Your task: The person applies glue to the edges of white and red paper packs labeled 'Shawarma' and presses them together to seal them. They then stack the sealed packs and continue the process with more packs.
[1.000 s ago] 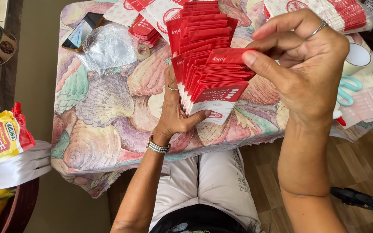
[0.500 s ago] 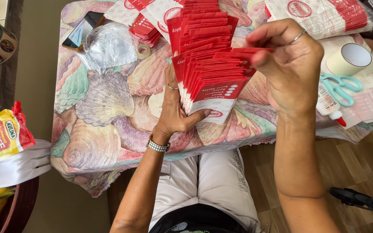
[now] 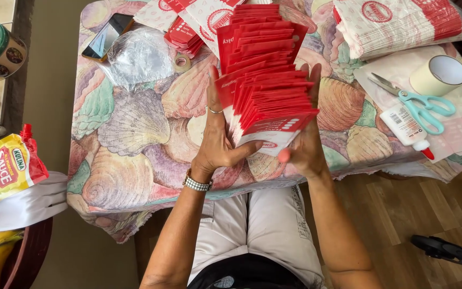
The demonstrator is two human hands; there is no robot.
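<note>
Stack of red paper sleeves [image 3: 266, 80] held between both hands above the surface [image 3: 135, 139], which is covered by a shell-print cloth. Left hand [image 3: 217, 142] on the stack's left flank, fingers [image 3: 213, 88] extended and pressed flat along the side, thumb under the near end. Right hand [image 3: 303, 144] on the right flank, fingers [image 3: 314, 80] likewise straight against the edge. Stack fanned; long axis runs away from the person, near end white-bottomed, far end toward the bundle of printed bags [image 3: 397, 24]. Scissors [image 3: 421, 101], tape roll [image 3: 438, 75] and glue bottle [image 3: 407, 128] lie to the right, well apart.
</note>
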